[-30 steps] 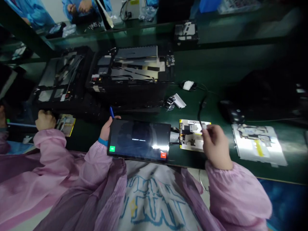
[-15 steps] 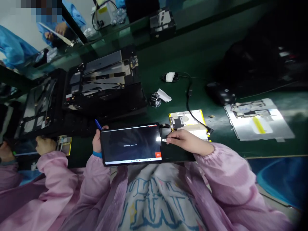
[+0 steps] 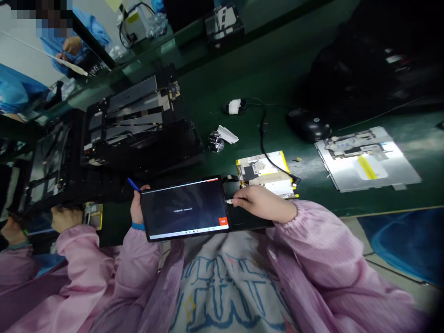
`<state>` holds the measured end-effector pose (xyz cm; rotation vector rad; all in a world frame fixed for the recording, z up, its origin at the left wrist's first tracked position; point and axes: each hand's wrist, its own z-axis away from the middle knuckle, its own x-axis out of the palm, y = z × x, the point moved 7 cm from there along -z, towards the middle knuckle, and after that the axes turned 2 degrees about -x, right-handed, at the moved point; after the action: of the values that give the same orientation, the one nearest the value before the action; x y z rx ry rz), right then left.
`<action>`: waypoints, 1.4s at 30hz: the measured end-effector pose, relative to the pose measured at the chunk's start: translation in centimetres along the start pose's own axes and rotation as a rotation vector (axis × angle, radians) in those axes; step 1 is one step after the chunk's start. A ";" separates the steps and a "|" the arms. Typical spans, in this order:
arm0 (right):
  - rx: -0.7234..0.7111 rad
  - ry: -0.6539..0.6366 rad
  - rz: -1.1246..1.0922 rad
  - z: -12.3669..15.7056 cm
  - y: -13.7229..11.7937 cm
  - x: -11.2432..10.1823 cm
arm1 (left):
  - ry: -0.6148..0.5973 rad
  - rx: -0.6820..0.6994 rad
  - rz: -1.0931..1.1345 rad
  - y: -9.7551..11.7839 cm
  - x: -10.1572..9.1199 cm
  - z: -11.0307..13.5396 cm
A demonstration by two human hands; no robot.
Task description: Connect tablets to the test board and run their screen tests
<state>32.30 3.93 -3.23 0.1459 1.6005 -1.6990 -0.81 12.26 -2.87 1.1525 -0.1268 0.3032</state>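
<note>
A lit tablet screen (image 3: 183,210) with a dark picture and white bars tilts up before my body. My left hand (image 3: 137,210) grips its left edge, fingers partly hidden behind it. A blue pen-like stick (image 3: 133,184) sticks out above that hand. My right hand (image 3: 258,202) pinches a small white plug (image 3: 229,201) at the screen's right edge; whether it sits in a socket I cannot tell. From the screen's upper right, a dark flat cable (image 3: 231,178) runs toward a silver battery pack (image 3: 282,187) with yellow edges, beside my right hand.
A black cable (image 3: 262,138) crosses the battery pack. Behind lie a crumpled wrapper (image 3: 215,142), a computer mouse (image 3: 308,124) and, rightward, a metal plate (image 3: 378,171). Black trays (image 3: 145,148) of parts stand back left. A co-worker's hand (image 3: 65,218) is at left.
The white plug in my right hand has come closer to the screen's right edge, from a small gap to meeting it. The whole view has shifted slightly; my left hand still holds the screen.
</note>
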 end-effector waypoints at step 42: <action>-0.196 0.272 0.166 4.2 -5.3 0.1 | 0.058 0.050 -0.039 -0.3 -0.4 0.9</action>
<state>30.82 -0.37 1.79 0.4140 1.8880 -1.4325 -1.05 11.27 -2.91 1.1930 -0.0461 0.3060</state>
